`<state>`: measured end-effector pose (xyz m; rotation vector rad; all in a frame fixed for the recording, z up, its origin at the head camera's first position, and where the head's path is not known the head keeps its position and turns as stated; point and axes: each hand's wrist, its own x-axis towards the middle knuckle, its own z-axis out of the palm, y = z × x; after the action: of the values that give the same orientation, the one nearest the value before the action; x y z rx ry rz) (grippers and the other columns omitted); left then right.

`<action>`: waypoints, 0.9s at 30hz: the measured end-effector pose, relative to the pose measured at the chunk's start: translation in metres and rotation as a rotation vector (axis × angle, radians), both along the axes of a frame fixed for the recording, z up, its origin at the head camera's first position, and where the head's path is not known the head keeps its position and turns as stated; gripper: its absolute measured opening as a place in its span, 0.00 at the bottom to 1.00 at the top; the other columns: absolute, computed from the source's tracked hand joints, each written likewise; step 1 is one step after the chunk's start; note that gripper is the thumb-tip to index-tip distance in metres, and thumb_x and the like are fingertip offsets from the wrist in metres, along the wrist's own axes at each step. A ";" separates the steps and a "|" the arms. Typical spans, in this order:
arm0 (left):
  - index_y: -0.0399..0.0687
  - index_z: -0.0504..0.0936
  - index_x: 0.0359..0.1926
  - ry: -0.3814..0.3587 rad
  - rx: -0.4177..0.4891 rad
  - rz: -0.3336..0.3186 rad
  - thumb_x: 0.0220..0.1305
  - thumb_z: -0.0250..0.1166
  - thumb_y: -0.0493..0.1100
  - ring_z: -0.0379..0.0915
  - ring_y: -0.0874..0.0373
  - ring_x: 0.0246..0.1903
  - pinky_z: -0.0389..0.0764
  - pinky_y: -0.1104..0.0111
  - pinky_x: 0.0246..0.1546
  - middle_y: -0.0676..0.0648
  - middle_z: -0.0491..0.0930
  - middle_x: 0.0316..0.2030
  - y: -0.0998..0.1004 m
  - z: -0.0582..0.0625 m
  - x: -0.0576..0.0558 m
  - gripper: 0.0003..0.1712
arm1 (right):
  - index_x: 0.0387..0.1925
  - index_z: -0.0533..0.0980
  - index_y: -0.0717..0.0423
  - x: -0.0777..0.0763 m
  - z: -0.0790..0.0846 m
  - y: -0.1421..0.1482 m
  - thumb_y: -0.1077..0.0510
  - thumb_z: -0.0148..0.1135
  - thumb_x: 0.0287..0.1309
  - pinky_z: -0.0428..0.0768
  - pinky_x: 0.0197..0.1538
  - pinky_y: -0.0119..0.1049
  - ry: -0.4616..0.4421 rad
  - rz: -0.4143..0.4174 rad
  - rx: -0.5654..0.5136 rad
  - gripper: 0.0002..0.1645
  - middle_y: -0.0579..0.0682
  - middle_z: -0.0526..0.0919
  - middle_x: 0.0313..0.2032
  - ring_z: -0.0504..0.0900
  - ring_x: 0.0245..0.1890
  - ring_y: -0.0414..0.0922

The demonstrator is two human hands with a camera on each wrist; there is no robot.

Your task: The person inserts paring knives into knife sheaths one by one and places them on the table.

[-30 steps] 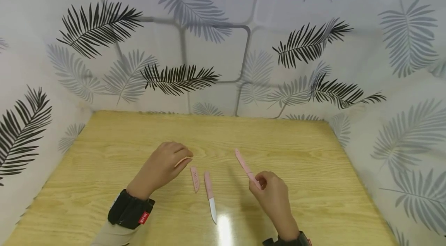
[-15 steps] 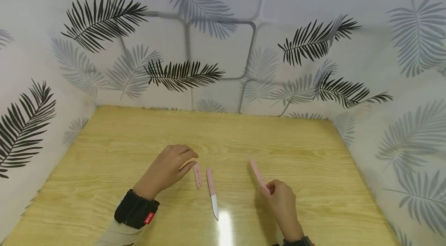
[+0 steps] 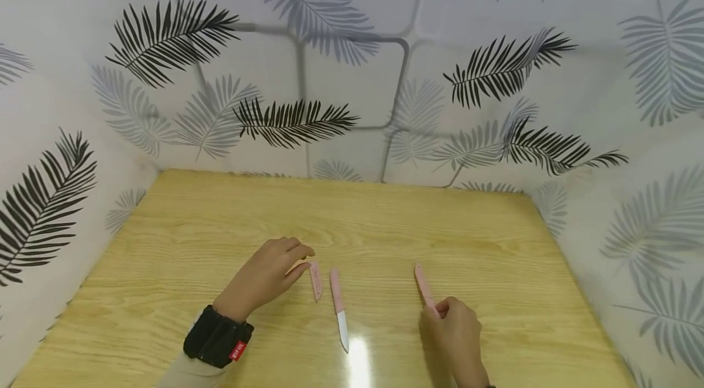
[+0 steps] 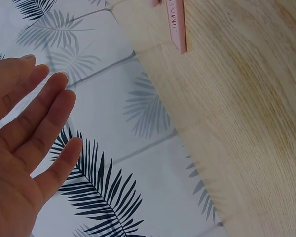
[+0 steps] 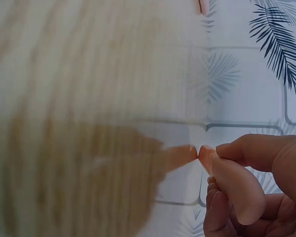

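Observation:
My right hand (image 3: 456, 330) pinches a pink paring knife (image 3: 423, 285) between thumb and fingers, its blade covered by a pink sheath. In the right wrist view, the sheathed knife (image 5: 239, 190) has its far end right at the table surface, meeting its reflection. My left hand (image 3: 269, 275) hovers by a loose pink sheath (image 3: 316, 282) with lettering. Its fingers are relaxed and hold nothing, as the left wrist view shows of the hand (image 4: 29, 128). Between my hands lies another paring knife (image 3: 337, 293), pink-handled, its white blade bare and pointing toward me.
The wood-grain table (image 3: 220, 211) is bordered at the back and sides by a white leaf-patterned cloth (image 3: 352, 88). A bright light reflection (image 3: 359, 363) shows on the table near the bare blade's tip.
My right hand has moved right and down toward the table with the sheathed knife. My left hand has shifted slightly, its fingers by the loose sheath. The bare knife stays on the table.

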<state>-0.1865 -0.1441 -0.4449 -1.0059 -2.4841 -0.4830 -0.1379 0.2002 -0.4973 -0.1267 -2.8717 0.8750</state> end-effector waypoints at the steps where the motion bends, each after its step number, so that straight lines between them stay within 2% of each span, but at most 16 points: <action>1: 0.44 0.81 0.43 -0.003 -0.001 0.001 0.56 0.67 0.40 0.73 0.59 0.35 0.75 0.63 0.41 0.50 0.78 0.36 0.000 0.000 0.000 0.12 | 0.26 0.76 0.69 0.001 0.000 0.001 0.60 0.64 0.50 0.77 0.22 0.33 -0.009 0.000 0.000 0.12 0.51 0.76 0.22 0.73 0.19 0.42; 11: 0.44 0.81 0.42 0.012 0.002 -0.004 0.56 0.67 0.40 0.72 0.59 0.33 0.75 0.63 0.39 0.50 0.78 0.35 0.001 0.000 0.000 0.12 | 0.26 0.75 0.69 0.000 0.001 0.005 0.58 0.65 0.50 0.77 0.23 0.33 -0.098 0.017 0.015 0.14 0.54 0.77 0.23 0.72 0.18 0.42; 16: 0.44 0.80 0.43 -0.005 0.005 -0.004 0.57 0.66 0.40 0.71 0.60 0.32 0.75 0.64 0.37 0.49 0.77 0.35 0.000 -0.001 0.002 0.12 | 0.23 0.74 0.65 0.001 -0.001 0.005 0.58 0.64 0.49 0.76 0.22 0.34 -0.105 0.020 0.046 0.12 0.50 0.75 0.20 0.71 0.18 0.42; 20: 0.44 0.80 0.43 -0.018 0.009 -0.004 0.57 0.66 0.40 0.71 0.60 0.33 0.75 0.65 0.37 0.49 0.77 0.36 0.000 -0.001 0.003 0.12 | 0.22 0.74 0.65 0.003 0.000 0.004 0.59 0.64 0.49 0.75 0.21 0.33 -0.105 0.030 0.074 0.12 0.50 0.73 0.18 0.70 0.17 0.42; 27: 0.45 0.81 0.42 -0.016 -0.003 0.003 0.57 0.66 0.41 0.72 0.60 0.32 0.75 0.64 0.37 0.50 0.77 0.34 0.000 0.001 0.002 0.11 | 0.20 0.74 0.62 0.002 0.001 0.003 0.59 0.66 0.47 0.74 0.20 0.34 -0.095 0.024 0.118 0.12 0.48 0.73 0.17 0.70 0.16 0.42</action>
<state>-0.1844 -0.1442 -0.4441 -1.0034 -2.5011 -0.4883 -0.1357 0.2030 -0.4962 -0.1249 -3.0099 0.7198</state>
